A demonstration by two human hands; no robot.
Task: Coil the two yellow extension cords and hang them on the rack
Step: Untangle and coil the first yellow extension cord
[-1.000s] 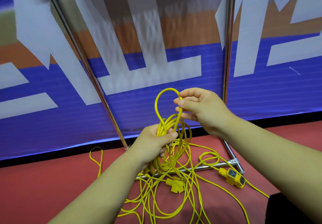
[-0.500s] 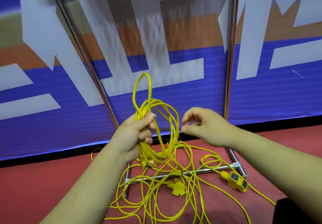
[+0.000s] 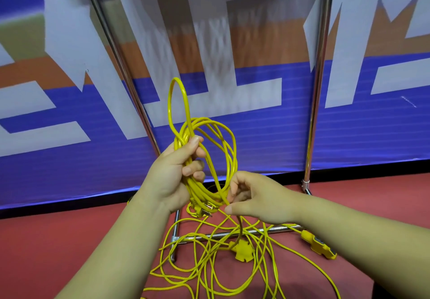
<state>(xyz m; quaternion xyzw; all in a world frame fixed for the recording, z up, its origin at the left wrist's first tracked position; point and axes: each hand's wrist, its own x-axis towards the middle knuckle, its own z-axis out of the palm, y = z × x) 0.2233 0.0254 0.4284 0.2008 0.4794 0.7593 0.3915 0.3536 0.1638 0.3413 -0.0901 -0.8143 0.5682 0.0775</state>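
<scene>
Centre of frame: coil (image 3: pixel 197 188) of yellow extension cord, several turns bunched together, off the floor, in front of the banner. One narrow tall loop (image 3: pixel 171 103) standing up above the bunch toward mid-frame. At the coil's low end, a plug (image 3: pixel 204 211) with metal prongs, hanging just under the bundle.

Left grip (image 3: pixel 173 173), centre-left: fingers and thumb curled round the bunched turns, thumb tip pressed on top of the strands. Closed firmly on the coil.

Right grip (image 3: pixel 258 200), just right of centre and lower: fingers curled, thumb and fingertips pinching a single strand at the coil's lower right edge. From that pinch, strand trailing down to the floor.

Lower centre: loose cord (image 3: pixel 209 263) in a tangle of overlapping loops on the red floor (image 3: pixel 69 240). Cannot tell where one cord ends and the other begins. In the tangle, a yellow three-way socket (image 3: pixel 242 251); further right, partly behind the right forearm, a yellow socket block (image 3: pixel 318 246).

Rack: chrome base bar (image 3: pixel 277 229) lying across the floor under the loose loops, slanted pole (image 3: pixel 121 66) upper left, upright pole (image 3: pixel 318 77) upper right. Nothing hung on either as far as visible.

Behind: blue, white and orange banner (image 3: pixel 256 136) filling the upper frame.
</scene>
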